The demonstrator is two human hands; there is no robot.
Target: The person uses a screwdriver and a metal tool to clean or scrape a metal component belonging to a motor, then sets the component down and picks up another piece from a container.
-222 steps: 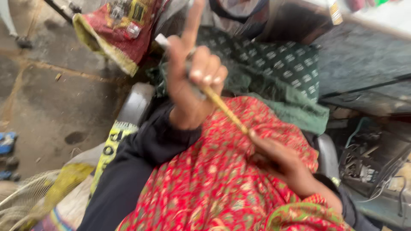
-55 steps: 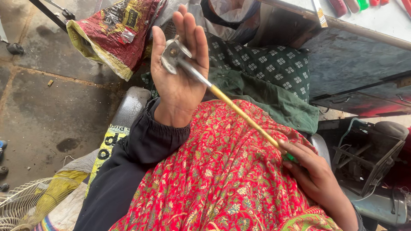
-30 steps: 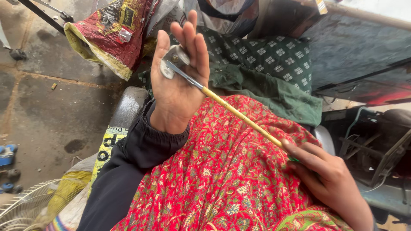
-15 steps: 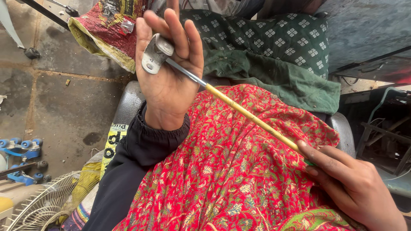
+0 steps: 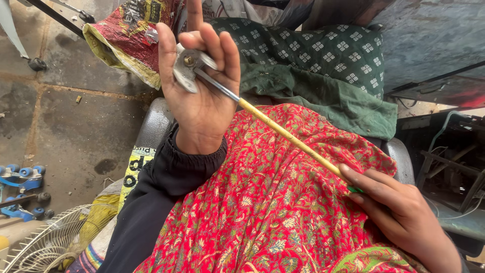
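Left hand: the left hand (image 5: 202, 96) is raised in the upper middle of the frame, palm toward the camera, fingers curled loosely around a small metal part (image 5: 188, 68); the index finger points straight up.
Right hand: the right hand (image 5: 404, 212) sits at the lower right, fingers closed in a pinch on the far end of a thin yellow stick (image 5: 288, 137), where a bit of green shows.
Stick: it runs on a slant from the metal part in the left hand down to the right hand, its upper stretch a grey metal shaft, the rest yellow.
Metal part: a flat, silvery piece with a round bolt or hub at its centre, held against the left fingers.
Under the hands: red floral cloth (image 5: 262, 212) fills the lower middle; a black sleeve (image 5: 151, 202) covers the left forearm.
Behind: green patterned cloth (image 5: 323, 48) lies along the upper right.
Upper left: a red and yellow sack (image 5: 129, 38) rests on the stone floor (image 5: 65, 126).
Lower left: a wire fan guard (image 5: 45, 245) and blue roller skates (image 5: 20, 177).
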